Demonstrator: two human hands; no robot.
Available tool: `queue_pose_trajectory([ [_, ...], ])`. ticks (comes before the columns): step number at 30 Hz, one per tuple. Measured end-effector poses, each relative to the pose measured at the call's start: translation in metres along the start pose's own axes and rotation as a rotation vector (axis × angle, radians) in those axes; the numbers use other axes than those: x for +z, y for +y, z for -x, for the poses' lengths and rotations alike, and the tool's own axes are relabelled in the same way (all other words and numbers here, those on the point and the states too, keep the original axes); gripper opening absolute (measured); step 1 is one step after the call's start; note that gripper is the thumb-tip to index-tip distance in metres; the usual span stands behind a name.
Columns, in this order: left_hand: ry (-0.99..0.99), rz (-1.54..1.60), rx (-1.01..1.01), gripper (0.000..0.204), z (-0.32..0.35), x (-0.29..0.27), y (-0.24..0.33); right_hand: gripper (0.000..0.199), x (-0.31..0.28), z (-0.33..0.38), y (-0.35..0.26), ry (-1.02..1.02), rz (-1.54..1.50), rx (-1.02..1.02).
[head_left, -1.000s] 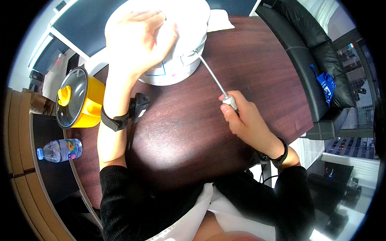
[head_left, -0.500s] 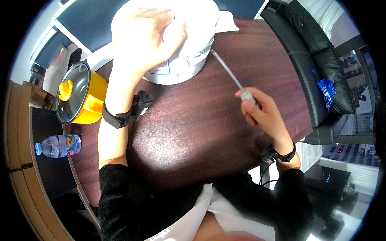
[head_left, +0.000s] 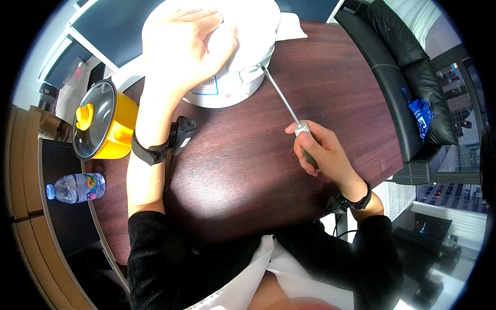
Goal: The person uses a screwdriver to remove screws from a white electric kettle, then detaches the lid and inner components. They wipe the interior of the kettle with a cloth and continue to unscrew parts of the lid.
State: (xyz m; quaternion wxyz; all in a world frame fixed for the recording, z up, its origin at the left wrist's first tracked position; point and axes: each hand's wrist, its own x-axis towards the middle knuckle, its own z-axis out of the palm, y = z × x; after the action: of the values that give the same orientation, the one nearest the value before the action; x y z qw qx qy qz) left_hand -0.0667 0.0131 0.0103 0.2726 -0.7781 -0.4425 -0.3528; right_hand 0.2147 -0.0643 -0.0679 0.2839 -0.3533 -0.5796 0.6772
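Note:
A white round bucket [head_left: 227, 95] with a lid stands at the far side of the dark wooden table, its top washed out by glare. My left hand [head_left: 191, 49] lies flat on the lid, fingers stretched out. My right hand [head_left: 323, 150] is wrapped round the pale handle of a screwdriver [head_left: 281, 95] with a long metal shaft. The shaft points up and to the left, and its tip meets the side of the bucket just below the lid's rim.
At the left stand a yellow pot [head_left: 121, 126] with a glass lid and a clear water bottle [head_left: 77, 187] lying on its side. White paper [head_left: 292, 28] lies beside the bucket. A black sofa [head_left: 398, 88] with a blue bag [head_left: 421, 116] is beyond the table [head_left: 243, 165].
My right hand has moved to the left with the screwdriver, bringing its tip from beside the bucket to the lid's rim. My left hand stays in place.

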Motion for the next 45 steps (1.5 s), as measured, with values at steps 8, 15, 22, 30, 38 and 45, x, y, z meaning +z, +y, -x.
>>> queue_pose_trajectory([
  [8,0.022,0.011,0.015,0.027,-0.001,0.000,0.000,0.029,0.004,-0.001,-0.001,0.016,-0.022,-0.019],
  [15,0.012,0.008,-0.001,0.026,0.000,0.000,0.000,0.029,0.006,-0.001,0.000,0.022,-0.026,0.001],
  [22,0.046,-0.006,0.054,0.026,-0.002,0.000,0.000,0.027,0.010,0.000,-0.006,0.038,-0.001,0.036],
  [30,0.018,0.006,-0.004,0.027,0.001,0.001,0.001,0.027,-0.015,-0.007,-0.038,0.488,1.178,-0.413],
  [38,0.186,0.020,0.094,0.031,0.001,0.011,-0.008,0.025,-0.023,0.003,-0.049,0.304,0.705,-0.244],
  [45,0.057,0.017,-0.001,0.027,0.000,0.002,0.001,0.033,-0.010,0.002,-0.008,-0.052,-0.004,0.084],
])
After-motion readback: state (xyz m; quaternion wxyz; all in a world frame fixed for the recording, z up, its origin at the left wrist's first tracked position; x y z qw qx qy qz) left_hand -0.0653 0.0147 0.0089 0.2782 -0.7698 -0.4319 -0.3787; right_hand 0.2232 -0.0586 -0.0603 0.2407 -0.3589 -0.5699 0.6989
